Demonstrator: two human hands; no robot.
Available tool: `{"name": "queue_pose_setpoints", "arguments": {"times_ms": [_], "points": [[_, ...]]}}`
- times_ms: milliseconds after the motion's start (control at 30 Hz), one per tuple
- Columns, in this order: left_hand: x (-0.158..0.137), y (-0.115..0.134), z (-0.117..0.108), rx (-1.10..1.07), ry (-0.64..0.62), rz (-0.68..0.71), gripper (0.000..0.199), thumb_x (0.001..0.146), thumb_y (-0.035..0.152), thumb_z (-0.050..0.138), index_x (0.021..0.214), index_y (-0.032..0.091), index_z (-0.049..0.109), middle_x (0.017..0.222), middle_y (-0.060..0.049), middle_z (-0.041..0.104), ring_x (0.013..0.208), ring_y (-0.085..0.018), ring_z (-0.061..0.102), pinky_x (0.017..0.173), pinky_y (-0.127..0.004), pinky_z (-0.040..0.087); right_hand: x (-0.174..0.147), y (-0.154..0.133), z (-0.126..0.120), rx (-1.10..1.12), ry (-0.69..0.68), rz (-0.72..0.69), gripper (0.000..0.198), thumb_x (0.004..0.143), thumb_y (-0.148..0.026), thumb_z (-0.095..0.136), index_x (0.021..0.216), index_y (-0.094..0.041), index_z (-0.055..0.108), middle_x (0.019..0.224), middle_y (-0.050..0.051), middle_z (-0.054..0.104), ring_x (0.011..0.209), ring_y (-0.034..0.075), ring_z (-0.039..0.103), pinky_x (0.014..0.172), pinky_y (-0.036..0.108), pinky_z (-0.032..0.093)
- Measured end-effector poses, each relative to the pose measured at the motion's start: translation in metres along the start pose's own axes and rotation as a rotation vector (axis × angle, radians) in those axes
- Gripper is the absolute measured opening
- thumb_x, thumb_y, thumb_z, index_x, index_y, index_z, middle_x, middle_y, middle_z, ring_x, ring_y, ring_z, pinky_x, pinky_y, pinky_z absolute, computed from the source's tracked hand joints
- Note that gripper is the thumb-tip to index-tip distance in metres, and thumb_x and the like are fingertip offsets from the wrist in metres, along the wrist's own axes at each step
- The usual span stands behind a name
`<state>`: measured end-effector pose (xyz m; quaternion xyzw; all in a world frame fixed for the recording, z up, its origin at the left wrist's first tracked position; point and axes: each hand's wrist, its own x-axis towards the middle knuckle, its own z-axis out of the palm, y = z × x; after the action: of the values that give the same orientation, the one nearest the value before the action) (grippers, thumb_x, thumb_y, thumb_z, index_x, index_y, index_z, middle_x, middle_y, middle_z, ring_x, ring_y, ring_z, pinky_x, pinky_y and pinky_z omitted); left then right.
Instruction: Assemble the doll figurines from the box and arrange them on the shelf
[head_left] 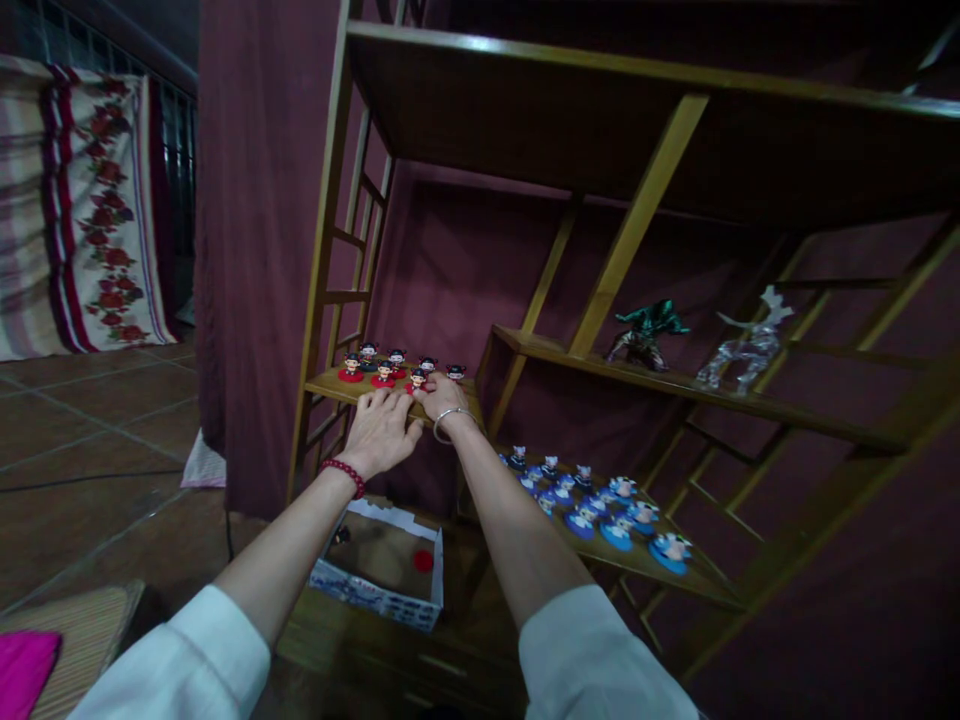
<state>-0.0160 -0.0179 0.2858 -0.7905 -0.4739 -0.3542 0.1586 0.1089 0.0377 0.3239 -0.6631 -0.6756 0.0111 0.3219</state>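
Note:
On the small upper-left shelf (pixel 330 386) stand several black-haired doll figurines (pixel 384 373), some on red round bases. My right hand (pixel 448 400), wearing a silver bangle, reaches in at the front right of the group. Its fingers close around a red-based figurine (pixel 418 380), and part of that base is hidden by them. Beside it, my left hand (pixel 381 432), with a red bead bracelet, lies over the shelf's front edge. Its fingers are stretched out, just below the front figurines, and nothing shows in them.
Below the shelf sits an open cardboard box (pixel 439 570) with a red disc (pixel 423 561) inside. Several blue and purple-based figurines (pixel 585 520) fill a lower shelf to the right. Above them stand a green statuette (pixel 649 330) and a clear deer-like figure (pixel 746 345). Wooden uprights frame the shelves.

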Motion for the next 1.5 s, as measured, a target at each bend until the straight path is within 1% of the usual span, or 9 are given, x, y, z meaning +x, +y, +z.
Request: {"name": "queue_pose_setpoints", "arguments": {"times_ms": [200, 400, 733, 933, 1033, 1167, 1300, 1400, 1500], "points": [[-0.002, -0.002, 0.001, 0.009, 0.023, 0.020, 0.032, 0.083, 0.038, 0.035, 0.105, 0.019, 0.049, 0.109, -0.008, 0.055, 0.106, -0.024, 0.041, 0.087, -0.040, 0.028, -0.005, -0.001, -0.002, -0.048, 0.017, -0.019, 0.029, 0.073, -0.038, 0.055, 0.097, -0.021, 0.057, 0.095, 0.002, 0.065, 0.087, 0.015, 0.060, 0.074, 0.024, 0.043], [-0.008, -0.002, 0.006, 0.027, 0.053, 0.027, 0.036, 0.084, 0.037, 0.032, 0.109, 0.016, 0.049, 0.114, -0.010, 0.052, 0.109, -0.024, 0.040, 0.092, -0.040, 0.025, -0.027, -0.006, -0.003, -0.179, 0.195, -0.084, 0.028, 0.082, -0.028, 0.042, 0.106, -0.018, 0.052, 0.095, 0.006, 0.064, 0.087, 0.017, 0.060, 0.077, 0.028, 0.042], [-0.017, 0.000, 0.013, 0.012, 0.082, 0.013, 0.043, 0.084, 0.034, 0.030, 0.117, 0.010, 0.045, 0.122, -0.014, 0.044, 0.117, -0.026, 0.034, 0.101, -0.045, 0.016, -0.056, 0.001, 0.004, -0.109, 0.291, -0.350, 0.029, 0.083, -0.017, 0.033, 0.106, -0.013, 0.050, 0.099, 0.009, 0.059, 0.091, 0.019, 0.052, 0.083, 0.031, 0.038], [-0.029, 0.005, 0.012, -0.012, 0.080, 0.014, 0.049, 0.081, 0.029, 0.036, 0.125, 0.008, 0.036, 0.131, -0.015, 0.036, 0.126, -0.026, 0.021, 0.104, -0.045, 0.009, -0.081, 0.000, 0.012, -0.104, 0.341, -0.424, 0.029, 0.083, -0.015, 0.033, 0.099, -0.013, 0.057, 0.106, 0.009, 0.055, 0.101, 0.020, 0.043, 0.091, 0.034, 0.032], [-0.038, 0.009, 0.012, -0.030, 0.069, -0.004, 0.053, 0.080, 0.026, 0.036, 0.129, 0.008, 0.031, 0.137, -0.016, 0.028, 0.130, -0.025, 0.012, 0.104, -0.046, 0.008, -0.096, -0.001, 0.018, -0.118, 0.355, -0.448, 0.034, 0.081, -0.013, 0.033, 0.109, -0.011, 0.053, 0.117, 0.010, 0.050, 0.110, 0.021, 0.036, 0.097, 0.035, 0.028], [-0.050, 0.012, 0.011, -0.064, 0.035, -0.032, 0.056, 0.081, 0.024, 0.034, 0.134, 0.011, 0.021, 0.143, -0.013, 0.015, 0.132, -0.023, 0.001, 0.103, -0.046, 0.012, -0.111, -0.002, 0.025, -0.140, 0.344, -0.439, 0.042, 0.081, -0.013, 0.033, 0.121, -0.008, 0.044, 0.125, 0.012, 0.045, 0.121, 0.022, 0.024, 0.102, 0.038, 0.024], [-0.063, 0.015, 0.011, -0.086, -0.008, -0.051, 0.056, 0.081, 0.021, 0.034, 0.134, 0.012, 0.020, 0.145, -0.012, 0.009, 0.132, -0.023, -0.001, 0.103, -0.046, 0.014, -0.126, -0.003, 0.028, -0.151, 0.305, -0.374, 0.043, 0.083, -0.015, 0.032, 0.125, -0.012, 0.040, 0.135, 0.010, 0.034, 0.127, 0.021, 0.017, 0.102, 0.040, 0.024], [-0.075, 0.017, 0.018, -0.121, -0.078, -0.043, 0.055, 0.079, 0.020, 0.037, 0.132, 0.009, 0.025, 0.144, -0.015, 0.010, 0.132, -0.025, -0.001, 0.102, -0.046, 0.019, -0.141, -0.001, 0.031, -0.144, 0.265, -0.356, 0.039, 0.084, -0.017, 0.031, 0.121, -0.015, 0.045, 0.139, 0.008, 0.028, 0.129, 0.020, 0.013, 0.101, 0.040, 0.025], [-0.092, 0.018, 0.030, -0.157, -0.179, -0.023, 0.055, 0.077, 0.017, 0.038, 0.129, 0.003, 0.027, 0.140, -0.020, 0.022, 0.131, -0.025, 0.005, 0.100, -0.045, 0.025, -0.158, 0.006, 0.038, -0.147, 0.187, -0.373, 0.036, 0.084, -0.016, 0.033, 0.116, -0.015, 0.050, 0.137, 0.009, 0.032, 0.128, 0.019, 0.016, 0.101, 0.039, 0.025]]}}
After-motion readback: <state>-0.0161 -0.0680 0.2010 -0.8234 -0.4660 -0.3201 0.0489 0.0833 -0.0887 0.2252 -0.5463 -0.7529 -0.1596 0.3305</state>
